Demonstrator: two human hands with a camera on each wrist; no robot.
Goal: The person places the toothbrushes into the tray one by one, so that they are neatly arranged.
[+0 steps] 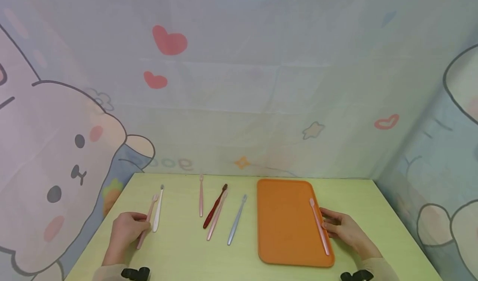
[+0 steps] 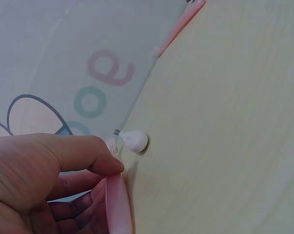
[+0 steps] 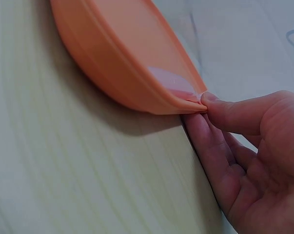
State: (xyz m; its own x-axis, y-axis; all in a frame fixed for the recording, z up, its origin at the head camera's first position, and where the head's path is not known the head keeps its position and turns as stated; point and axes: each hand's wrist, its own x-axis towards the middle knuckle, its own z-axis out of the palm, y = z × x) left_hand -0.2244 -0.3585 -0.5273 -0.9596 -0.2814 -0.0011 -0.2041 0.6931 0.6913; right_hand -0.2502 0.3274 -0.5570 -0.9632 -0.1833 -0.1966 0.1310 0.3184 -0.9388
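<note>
The person's left grip point(image 1: 127, 228) pinches a pink toothbrush point(image 2: 118, 204) while the right grip point(image 1: 345, 229) pinches an orange tray point(image 1: 287, 223) by its edge.

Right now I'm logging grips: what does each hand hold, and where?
The left hand pinches a slim pink toothbrush mid-handle; the right hand grips an orange rectangular tray by its right rim.

Head view looks forward and down from above — wrist views, close in, share its table point(image 1: 179, 248).
</note>
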